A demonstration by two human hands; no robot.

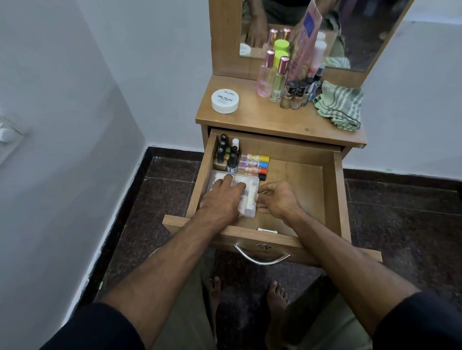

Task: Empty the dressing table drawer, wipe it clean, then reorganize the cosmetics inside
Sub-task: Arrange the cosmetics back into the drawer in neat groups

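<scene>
Your left hand (224, 195) lies flat, fingers straight, pressing on top of the clear rectangular plastic case (247, 195) in the front-left of the open wooden drawer (335, 198). Your right hand (277, 198) has its fingers curled at the case's right edge and seems to pinch it, though the contact point is small and hard to read.

Behind the case, in the drawer's back-left corner, a cluster of small nail polish bottles with black caps (225, 155) stands upright. Just beside them lie three lip balm tubes with yellow, blue and red-orange ends (254, 164), stacked front to back and touching the case's rear edge. The right half of the drawer shows bare wood.

On the wooden dressing table top (255, 119): a round white tub labelled nail polish (225, 101) at left, two tall clear perfume bottles with rose-gold caps (272, 76) in the middle, more small polish bottles (295, 94) just beside them, and a crumpled green-and-white striped cloth (338, 105) at right. A bottle with a lime-green cap (281, 52) stands behind the perfumes against the mirror (371, 34). A curved metal handle (261, 257) hangs on the drawer front.
</scene>
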